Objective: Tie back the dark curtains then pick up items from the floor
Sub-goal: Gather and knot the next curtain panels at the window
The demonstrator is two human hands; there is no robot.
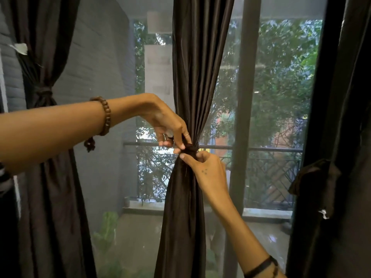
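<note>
Head view only. Middle curtain [186, 77] hangs centre frame in front of the window [281, 97], gathered tight at a dark tie [191, 147] about mid-height, level with the balcony railing [261, 150] outside.

Left hand [166, 125] comes in from the left, above the knot, fingers curled down and pinching the tie at its left side. Beaded bracelet [105, 116] on that wrist, thin ring on one finger.

Right hand [208, 171] comes up from lower right, just under the knot, thumb and fingers pinching the tie from below. Small dot tattoo on the back of the hand, dark band [261, 266] at the wrist. Both hands touch the knot, fingertips almost meeting.

Left curtain [50, 57] at the far left, already cinched with its own tie [43, 93], a white tag pinned higher up. Right curtain [337, 137] at the right edge, bunched fabric sticking out at mid-height; can't tell if it's tied.

Through the glass: grey wall left, trees [281, 67] beyond, green plants on the balcony floor. Room floor not in frame.
</note>
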